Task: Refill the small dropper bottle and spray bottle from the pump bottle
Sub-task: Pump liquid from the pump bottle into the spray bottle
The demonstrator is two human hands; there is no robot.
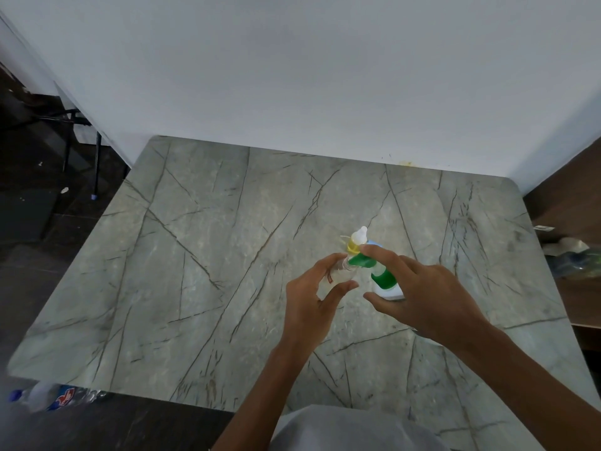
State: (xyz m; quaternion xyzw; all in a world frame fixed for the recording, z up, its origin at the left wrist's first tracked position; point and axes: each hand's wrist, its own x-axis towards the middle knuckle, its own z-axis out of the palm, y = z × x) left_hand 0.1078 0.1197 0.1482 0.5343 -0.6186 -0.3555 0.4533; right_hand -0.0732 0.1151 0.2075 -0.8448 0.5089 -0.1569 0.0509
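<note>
left hand (312, 288) grips the clear bottle (342, 265) under the pump bottle (385, 278) spout, right hand (422, 288) presses flat-fingered; a hard squirt could miss that tiny mouth

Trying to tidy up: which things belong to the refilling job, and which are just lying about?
Job: green-and-white plastic pump bottle; small clear bottle; small yellow dropper bottle with white cap.
Lying about: clear plastic water bottle with blue cap on the floor; crumpled plastic bags.

From my remote seat: a grey-green, dark-veined stone-look worktop (227, 255) carries a green-and-white pump bottle (384, 278), with a small yellow dropper bottle (355, 243) standing just behind it, right of centre.
</note>
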